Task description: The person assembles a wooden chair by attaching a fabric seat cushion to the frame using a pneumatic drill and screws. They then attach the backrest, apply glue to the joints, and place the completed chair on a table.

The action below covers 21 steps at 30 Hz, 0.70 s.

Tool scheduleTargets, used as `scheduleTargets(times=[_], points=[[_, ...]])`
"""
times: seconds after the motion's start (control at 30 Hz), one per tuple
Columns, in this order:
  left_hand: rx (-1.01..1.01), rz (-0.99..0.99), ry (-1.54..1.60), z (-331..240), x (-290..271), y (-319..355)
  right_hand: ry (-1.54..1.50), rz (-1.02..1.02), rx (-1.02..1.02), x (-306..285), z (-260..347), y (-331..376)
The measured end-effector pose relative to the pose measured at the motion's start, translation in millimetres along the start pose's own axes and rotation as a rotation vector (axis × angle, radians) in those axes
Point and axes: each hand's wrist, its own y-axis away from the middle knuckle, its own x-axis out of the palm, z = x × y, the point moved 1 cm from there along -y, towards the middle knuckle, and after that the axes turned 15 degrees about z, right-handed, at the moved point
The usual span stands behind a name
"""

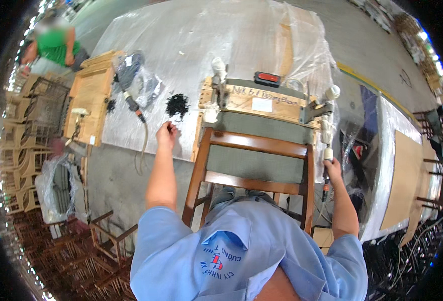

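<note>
My left hand (166, 134) is closed, fingertips pinched together, just below a pile of small black screws (177, 106) on the table. What those fingertips hold is too small to make out. Over at the right, my right hand (333, 169) is wrapped around a power screwdriver (325, 186) with an orange end and a hose trailing down. Between my arms stands a brown wooden chair frame (259, 142). Behind its rails is a grey-green padded panel (256, 168), against a wooden jig (251, 103) with clamps (219, 75) at both sides.
A second power screwdriver (132, 104) with a hose lies left of the screws. Further left are a wooden tray (88, 108) and a hammer (79, 113). A red and black box (267, 78) sits behind the jig. One person (56, 47) in green is at the far left.
</note>
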Motion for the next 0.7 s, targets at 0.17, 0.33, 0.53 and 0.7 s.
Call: scheduleTargets(times=[0.17, 0.33, 0.53, 0.7], points=[[0.025, -0.450, -1.212, -18, -51, -49, 0.377, -0.171, -0.085, 42, 56, -27], [-0.089, -0.485, -1.477, 9, -1, -54, 0.660, -0.129, 0.122, 33, 74, -52], [-0.107, -0.395, -1.526, 8, -4, -69, 0.218, -0.110, -0.077, -12, 133, -64], [-0.009, -0.452, -1.049, -7, -50, -78, 0.213, 0.189, -0.606, 30, 337, -39]])
